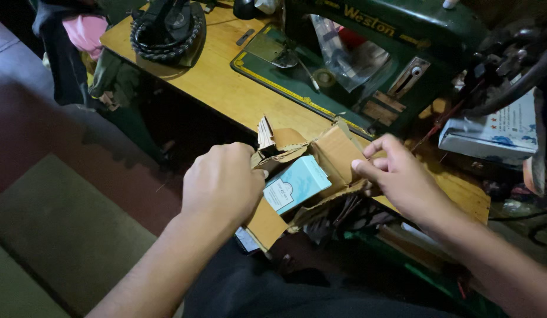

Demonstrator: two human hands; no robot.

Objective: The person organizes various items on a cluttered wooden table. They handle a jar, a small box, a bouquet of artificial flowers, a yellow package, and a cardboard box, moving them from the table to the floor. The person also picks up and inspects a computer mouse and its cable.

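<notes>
Torn brown cardboard box (pixel 320 159) sits between both hands at the near edge of the wooden table (pixel 226 88), flaps open and ragged. Left hand (pixel 223 185) is curled closed on the box's left flap/side, knuckles up. Right hand (pixel 397 174) pinches the right flap between thumb and fingers, index raised. Inside the box: one small light-blue carton (pixel 297 182), rectangular, smooth printed card, lying tilted, just right of the left thumb, well short of the right hand. Count: one cardboard box, one blue carton, two hands. Behind: one green metal sewing machine (pixel 391 53) with a crumpled clear plastic bag (pixel 344 53) in its arm opening, one coiled black ribbed belt (pixel 167 32) on the table's far left, one white-blue printed box (pixel 497 132) at right.
</notes>
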